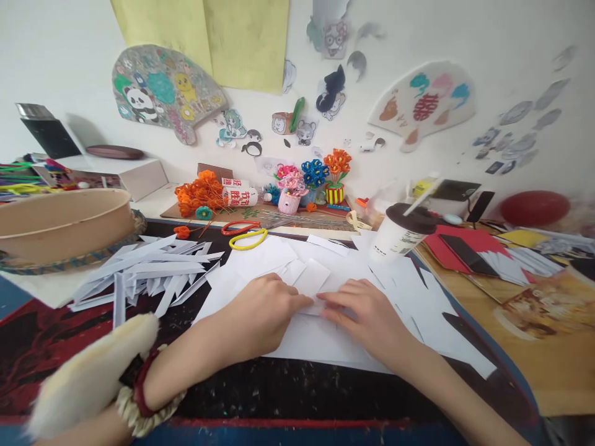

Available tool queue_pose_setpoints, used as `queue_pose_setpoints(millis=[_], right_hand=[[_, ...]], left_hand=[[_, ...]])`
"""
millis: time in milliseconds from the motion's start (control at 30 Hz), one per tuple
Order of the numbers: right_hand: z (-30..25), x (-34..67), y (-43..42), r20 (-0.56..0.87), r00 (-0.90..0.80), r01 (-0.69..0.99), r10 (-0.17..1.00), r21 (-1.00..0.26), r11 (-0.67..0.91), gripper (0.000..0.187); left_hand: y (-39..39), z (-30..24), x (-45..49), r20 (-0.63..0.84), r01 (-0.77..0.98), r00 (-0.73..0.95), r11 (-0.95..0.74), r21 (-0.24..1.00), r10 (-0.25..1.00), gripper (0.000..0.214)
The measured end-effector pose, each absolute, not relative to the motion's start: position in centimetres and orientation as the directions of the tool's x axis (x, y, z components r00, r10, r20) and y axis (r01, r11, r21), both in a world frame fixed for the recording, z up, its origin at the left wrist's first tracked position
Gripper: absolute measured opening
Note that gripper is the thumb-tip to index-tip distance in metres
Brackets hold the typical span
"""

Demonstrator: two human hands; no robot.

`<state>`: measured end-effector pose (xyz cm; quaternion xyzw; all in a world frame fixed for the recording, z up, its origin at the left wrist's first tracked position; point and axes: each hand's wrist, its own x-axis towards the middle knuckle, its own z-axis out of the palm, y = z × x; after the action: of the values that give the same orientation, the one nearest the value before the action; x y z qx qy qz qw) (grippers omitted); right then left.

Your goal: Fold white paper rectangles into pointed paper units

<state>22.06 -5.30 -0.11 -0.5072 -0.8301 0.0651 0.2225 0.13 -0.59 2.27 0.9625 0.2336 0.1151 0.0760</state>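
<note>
Both hands work low over a spread of white paper sheets in the middle of the table. My left hand is closed, its index finger pointing right and pressing on a small piece of white paper. From the right, my right hand meets it, thumb and finger drawn together at the same paper's near edge. The fingertips almost touch; how much paper lies under them is hidden. Scrunchies and a fluffy cream-coloured piece are around my left wrist.
Folded paper strips are heaped at left, beside a round tan container. Yellow-handled scissors lie behind the sheets. A lidded cup with a straw stands at the right. Orange craft flowers and small flower pots line the back.
</note>
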Motion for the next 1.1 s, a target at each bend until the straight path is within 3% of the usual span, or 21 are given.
queue_pose_setpoints(millis=[233,467,700,867,1000,1100], right_hand=[[0.6,20.4,-4.0,0.237,-0.353,0.849,0.905,-0.327,0.416,0.013],[0.2,20.5,-4.5,0.236,-0.223,0.785,0.946,-0.532,0.318,0.008],[-0.1,21.4,-3.7,0.145,-0.185,0.600,0.972,-0.767,0.229,0.007],[0.7,21.6,-3.6,0.080,-0.090,0.320,0.993,-0.941,0.105,0.024],[1.6,20.5,-3.9,0.030,-0.071,0.100,0.997,-0.994,0.037,0.032],[2.7,19.8,-3.4,0.099,-0.041,0.100,0.994,-0.990,0.103,0.030]], left_hand=[[0.8,2.2,0.6,0.126,0.536,0.723,-0.667,0.517,0.679,0.021],[1.8,1.1,0.7,0.122,0.540,0.701,-0.635,0.553,0.702,0.012],[1.4,1.6,0.8,0.095,0.480,0.725,-0.600,0.640,0.682,0.012],[1.1,2.5,0.8,0.074,0.410,0.656,-0.437,0.801,0.751,0.028],[0.5,3.0,0.9,0.068,0.264,0.566,-0.258,0.929,0.822,0.029],[0.0,3.4,0.9,0.077,0.190,0.573,-0.224,0.956,0.816,0.028]])
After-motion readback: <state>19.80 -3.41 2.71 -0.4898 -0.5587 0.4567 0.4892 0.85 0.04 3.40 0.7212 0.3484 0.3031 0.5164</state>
